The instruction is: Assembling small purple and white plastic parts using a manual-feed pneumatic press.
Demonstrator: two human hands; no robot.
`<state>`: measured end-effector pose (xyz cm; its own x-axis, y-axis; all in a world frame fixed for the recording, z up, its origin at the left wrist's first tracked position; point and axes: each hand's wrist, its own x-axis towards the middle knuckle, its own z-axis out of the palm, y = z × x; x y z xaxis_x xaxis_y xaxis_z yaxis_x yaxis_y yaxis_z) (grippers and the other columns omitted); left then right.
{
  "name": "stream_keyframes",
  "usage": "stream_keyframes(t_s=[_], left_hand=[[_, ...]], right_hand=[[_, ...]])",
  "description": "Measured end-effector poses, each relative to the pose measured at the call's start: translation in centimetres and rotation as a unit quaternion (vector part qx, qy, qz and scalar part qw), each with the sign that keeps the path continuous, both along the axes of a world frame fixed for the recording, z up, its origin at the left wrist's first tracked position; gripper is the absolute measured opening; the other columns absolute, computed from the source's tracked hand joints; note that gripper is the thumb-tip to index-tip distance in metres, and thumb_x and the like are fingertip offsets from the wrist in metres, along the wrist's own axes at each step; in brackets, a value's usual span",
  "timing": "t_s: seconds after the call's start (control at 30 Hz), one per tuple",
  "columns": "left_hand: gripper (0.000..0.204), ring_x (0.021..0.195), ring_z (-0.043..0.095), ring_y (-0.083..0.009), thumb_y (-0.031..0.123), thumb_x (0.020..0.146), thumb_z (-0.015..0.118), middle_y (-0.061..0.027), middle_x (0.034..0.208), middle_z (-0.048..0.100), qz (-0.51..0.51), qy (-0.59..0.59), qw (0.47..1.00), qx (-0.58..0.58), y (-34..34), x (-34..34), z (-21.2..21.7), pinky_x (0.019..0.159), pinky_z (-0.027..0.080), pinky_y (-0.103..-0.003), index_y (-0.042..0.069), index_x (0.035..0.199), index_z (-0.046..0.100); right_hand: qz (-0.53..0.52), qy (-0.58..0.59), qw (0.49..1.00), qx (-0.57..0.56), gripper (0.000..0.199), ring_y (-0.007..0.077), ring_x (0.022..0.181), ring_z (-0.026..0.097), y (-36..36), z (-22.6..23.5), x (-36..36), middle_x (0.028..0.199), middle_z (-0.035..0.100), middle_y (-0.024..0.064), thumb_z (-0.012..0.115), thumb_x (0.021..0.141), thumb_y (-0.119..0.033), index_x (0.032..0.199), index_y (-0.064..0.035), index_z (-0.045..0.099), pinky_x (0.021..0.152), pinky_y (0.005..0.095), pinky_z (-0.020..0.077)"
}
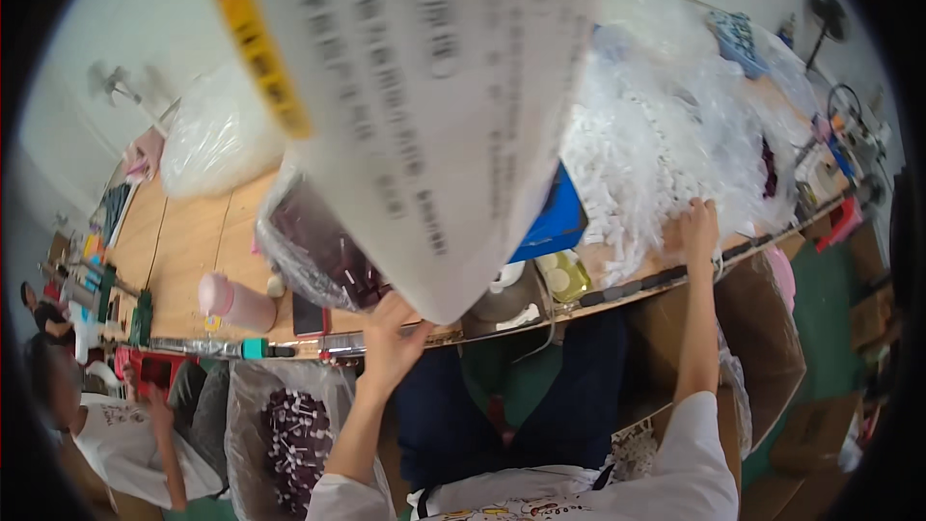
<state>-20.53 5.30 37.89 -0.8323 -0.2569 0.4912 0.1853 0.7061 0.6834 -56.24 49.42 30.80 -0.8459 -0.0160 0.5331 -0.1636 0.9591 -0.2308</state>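
Note:
My left hand (pixel 391 342) is at the front edge of the table, beside a clear plastic bag (pixel 280 222) of dark purple pieces. Its fingers are drawn together, and part of them lies behind a blurred white printed sheet (pixel 415 135) with a yellow strip, which hangs close in front. What they hold, if anything, is hidden. Farther right, my right hand (pixel 699 232) reaches to the near side of a heap of small white parts (pixel 646 154) on clear plastic. Its fingers are bent inward; anything between them is too small to make out.
A blue bin (pixel 555 217) and a yellowish container (pixel 564 275) stand between my hands. A pink bottle (pixel 236 304) is on the left. Below the edge are a lined box of purple-and-white pieces (pixel 294 444) and a cardboard box (pixel 762 347). Another person (pixel 135 434) sits at left.

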Motion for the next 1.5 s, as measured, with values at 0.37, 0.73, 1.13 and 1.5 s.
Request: stream_keyframes(t_s=[0.37, 0.73, 1.13, 1.5], left_hand=[[0.035, 0.099, 0.067, -0.0141, -0.001, 0.080, 0.079, -0.0072, 0.108, 0.074, 0.014, -0.037, 0.972, 0.232, 3.0, -4.3, -3.7, 0.085, 0.053, -0.032, -0.002, 0.113, 0.070], [0.035, 0.107, 0.063, -0.0321, 0.011, 0.073, 0.085, -0.0139, 0.111, 0.071, 0.034, 0.008, 0.999, 0.026, 5.5, -6.1, -4.3, 0.091, 0.050, -0.041, 0.004, 0.105, 0.075], [0.028, 0.105, 0.060, -0.0325, 0.015, 0.070, 0.087, -0.0117, 0.097, 0.070, 0.051, -0.007, 0.998, 0.036, 5.2, -6.3, -4.0, 0.097, 0.043, -0.044, 0.005, 0.095, 0.078], [0.046, 0.126, 0.057, -0.0356, 0.019, 0.073, 0.086, -0.0190, 0.126, 0.066, 0.024, -0.093, 0.981, 0.170, 4.5, -4.9, -3.0, 0.107, 0.043, -0.044, 0.005, 0.115, 0.073]], right_hand=[[0.303, -0.045, 0.853, -0.421, 0.033, 0.0166, 0.087, 0.066, -6.9, 0.2, 4.9, 0.106, 0.060, 0.0080, 0.061, 0.090, 0.002, 0.123, 0.0002, 0.063, 0.072, 0.0299, 0.0574], [0.437, -0.030, 0.879, -0.191, 0.009, 0.0300, 0.085, 0.068, -17.6, 2.0, 15.3, 0.100, 0.070, 0.0107, 0.075, 0.077, 0.001, 0.085, -0.0029, 0.073, 0.077, 0.0374, 0.0534], [0.478, -0.106, 0.756, -0.434, 0.014, 0.0203, 0.093, 0.070, -24.4, 5.0, 20.3, 0.096, 0.074, 0.0099, 0.073, 0.081, 0.004, 0.095, -0.0010, 0.075, 0.083, 0.0311, 0.0537], [0.346, -0.074, 0.877, -0.326, 0.013, 0.0316, 0.083, 0.066, -21.3, 4.9, 17.1, 0.091, 0.073, 0.0116, 0.076, 0.079, -0.011, 0.090, -0.0034, 0.076, 0.073, 0.0421, 0.0521]])
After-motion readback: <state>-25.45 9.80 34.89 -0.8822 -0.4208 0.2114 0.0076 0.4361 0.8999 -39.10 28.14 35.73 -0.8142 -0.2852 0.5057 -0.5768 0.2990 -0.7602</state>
